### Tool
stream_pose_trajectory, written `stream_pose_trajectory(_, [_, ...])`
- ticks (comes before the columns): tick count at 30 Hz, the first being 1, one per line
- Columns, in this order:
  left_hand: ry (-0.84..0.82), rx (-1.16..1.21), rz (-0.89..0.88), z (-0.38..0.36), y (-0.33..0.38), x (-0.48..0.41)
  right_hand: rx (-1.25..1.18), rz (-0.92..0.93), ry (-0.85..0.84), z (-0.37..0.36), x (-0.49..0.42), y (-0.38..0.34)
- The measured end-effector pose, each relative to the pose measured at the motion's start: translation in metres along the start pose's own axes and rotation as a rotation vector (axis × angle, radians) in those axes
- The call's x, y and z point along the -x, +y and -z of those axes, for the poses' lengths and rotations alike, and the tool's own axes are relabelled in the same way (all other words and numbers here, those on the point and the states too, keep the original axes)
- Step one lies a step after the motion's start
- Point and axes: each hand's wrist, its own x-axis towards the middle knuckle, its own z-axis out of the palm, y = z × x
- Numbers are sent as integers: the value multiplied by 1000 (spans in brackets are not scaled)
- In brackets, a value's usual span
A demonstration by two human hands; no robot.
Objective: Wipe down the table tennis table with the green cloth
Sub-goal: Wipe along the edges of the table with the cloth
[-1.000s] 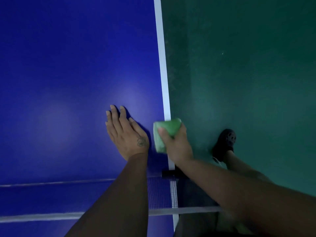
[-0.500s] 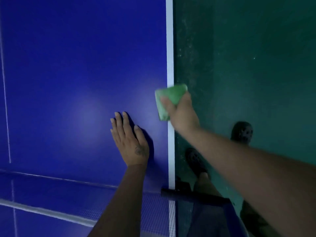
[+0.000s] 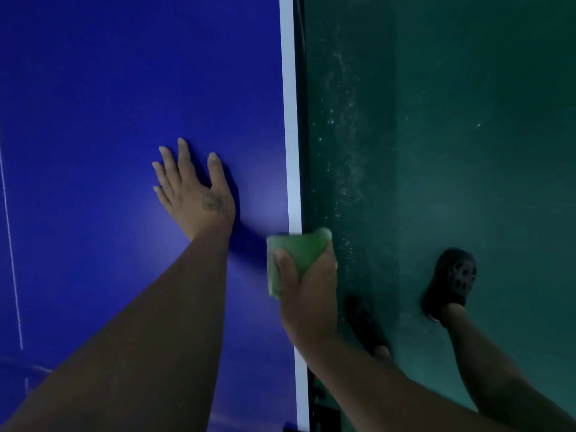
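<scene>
Table tennis table [image 3: 93, 88]: blue top, with a white edge strip [image 3: 288, 120] along the right edge of the tabletop. The strip runs straight from the bottom of the view to the top. Right of it is a drop to the dark green floor [image 3: 452, 151].

Green cloth [image 3: 300, 249]: folded into a pad and sitting right on that right edge. It straddles the white strip, left part on the blue, right part hanging past the edge over the floor.

Right hand [image 3: 307, 294]: grips the cloth from the near side. The thumb is on top near the cloth's left side and the fingers are curled round its right side, out past the table edge. Most of the cloth sticks out ahead of the palm, toward the far end.

Left hand [image 3: 193, 191]: palm down flat on the blue, fingers straight and slightly fanned. It's inboard of the strip, near the cloth but not touching it, a bit further up the table.

Room: the strip carries on ahead of the cloth to the top of the view. Blue surface stretches far and left of the left hand, out to a thin white line [image 3: 11, 244] by the left side of the view.

Floor side: pale specks [image 3: 346, 120] scattered just off the table edge. One dark shoe [image 3: 452, 282] stands well off the edge, and a second shoe [image 3: 364, 319] is close beside it, partly behind the right wrist.

There's something dark [image 3: 321, 413] at the table edge near the bottom, too dim to identify.
</scene>
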Motion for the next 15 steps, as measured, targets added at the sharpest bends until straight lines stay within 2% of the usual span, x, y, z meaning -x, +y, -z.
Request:
stream_pose_trajectory(4, [-5, -4, 12, 1, 5, 0, 18, 51, 17, -3, -76, -76])
stream_pose_trajectory(9, [21, 15, 3, 1, 2, 3, 33, 53, -44, -4, -155, -152])
stream_pose_trajectory(12, [19, 22, 3, 0, 3, 2, 147, 109, -84, 4, -170, -161])
stream_pose_trajectory(15, [27, 25, 6, -1, 3, 1, 143, 132, -108, 13, -154, -143])
